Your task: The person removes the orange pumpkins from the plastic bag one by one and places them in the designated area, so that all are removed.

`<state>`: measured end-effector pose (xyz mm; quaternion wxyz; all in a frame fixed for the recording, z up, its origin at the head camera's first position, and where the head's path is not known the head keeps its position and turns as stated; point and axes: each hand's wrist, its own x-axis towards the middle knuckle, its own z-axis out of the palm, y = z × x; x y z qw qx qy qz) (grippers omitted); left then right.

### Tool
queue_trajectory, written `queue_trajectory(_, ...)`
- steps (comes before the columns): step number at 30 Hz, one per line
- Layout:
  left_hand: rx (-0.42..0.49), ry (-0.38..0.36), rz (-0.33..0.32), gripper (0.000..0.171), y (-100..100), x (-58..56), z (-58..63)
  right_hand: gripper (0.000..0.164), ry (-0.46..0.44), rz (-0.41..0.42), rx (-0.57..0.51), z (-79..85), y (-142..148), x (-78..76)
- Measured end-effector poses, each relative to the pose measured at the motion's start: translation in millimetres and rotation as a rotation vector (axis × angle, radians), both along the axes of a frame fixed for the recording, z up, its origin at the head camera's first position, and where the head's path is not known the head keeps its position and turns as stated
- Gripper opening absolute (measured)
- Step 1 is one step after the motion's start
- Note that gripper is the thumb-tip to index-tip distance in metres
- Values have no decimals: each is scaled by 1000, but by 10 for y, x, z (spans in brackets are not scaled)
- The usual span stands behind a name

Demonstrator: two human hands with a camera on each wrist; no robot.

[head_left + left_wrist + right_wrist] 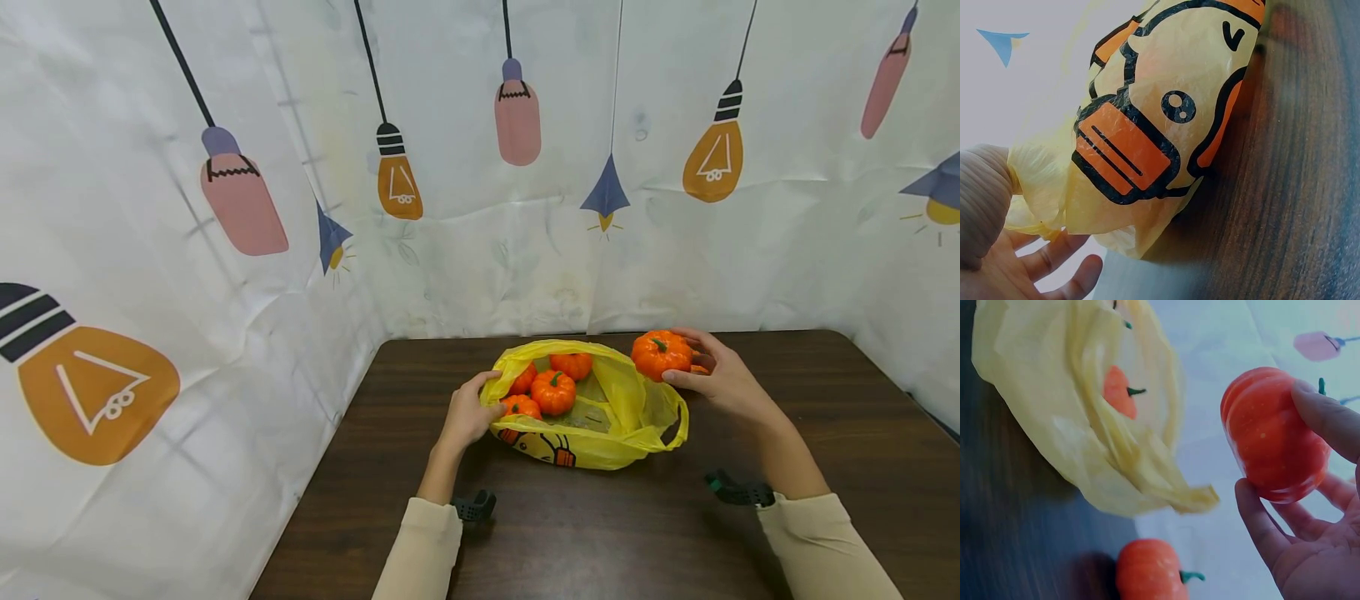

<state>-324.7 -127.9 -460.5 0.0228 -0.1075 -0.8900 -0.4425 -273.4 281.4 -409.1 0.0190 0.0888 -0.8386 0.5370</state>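
Observation:
A yellow plastic bag [630, 392] with a printed cartoon face lies on the table, its mouth spread wide. Several small orange pumpkins [553, 392] with green stems sit inside it. My left hand [467, 410] pinches the bag's left rim; in the left wrist view the thumb presses the yellow film against the fingers. Beyond the bag's right edge, my right hand [723, 375] holds another orange pumpkin [662, 354] up between thumb and fingers. One more pumpkin [1150, 572] rests on the table below that hand, mostly hidden by it in the head view.
The dark wood table [600, 533] has its far edge close to a white curtain [480, 275] printed with hanging lamps and bulbs. A bag handle loop [675, 421] sticks out to the right. A black strap [738, 490] is on each wrist.

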Motion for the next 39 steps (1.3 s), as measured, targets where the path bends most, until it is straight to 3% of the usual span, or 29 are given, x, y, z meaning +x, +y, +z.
queue_trajectory(10, 16, -26, 16, 57, 9, 14, 15, 78, 67, -80, 59, 12, 289, 14)
queue_trajectory(21, 32, -37, 28, 59, 15, 13, 1, 75, 104, -178, -30, -42, 501, 34)
queue_trajectory(39, 15, -43, 21, 58, 19, 19, 10, 84, 57, -358, -84, -258, 780, 33)
